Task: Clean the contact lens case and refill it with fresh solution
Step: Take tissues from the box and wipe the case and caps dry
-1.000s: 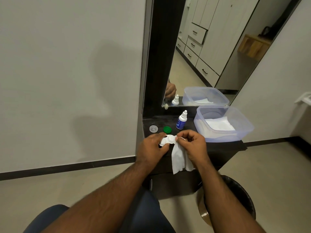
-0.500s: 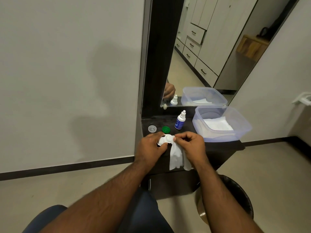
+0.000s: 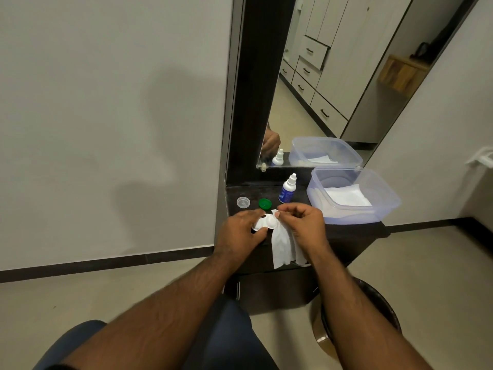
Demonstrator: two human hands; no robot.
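Note:
My left hand pinches the left end of the white contact lens case, held just above the dark shelf. My right hand grips a white tissue that hangs down from the fingers; its thumb tip touches the case's right well. Both wells are uncovered. A green cap and a clear cap lie on the shelf behind my left hand. A small white solution bottle with a blue label stands upright behind my right hand.
A clear plastic tub with white tissues inside sits on the shelf's right side. A mirror in a dark frame rises behind the shelf. A dark round bin stands on the floor at lower right.
My right hand has drawn the tissue back a little from the case and lifted its fingers. My left hand keeps its hold on the case.

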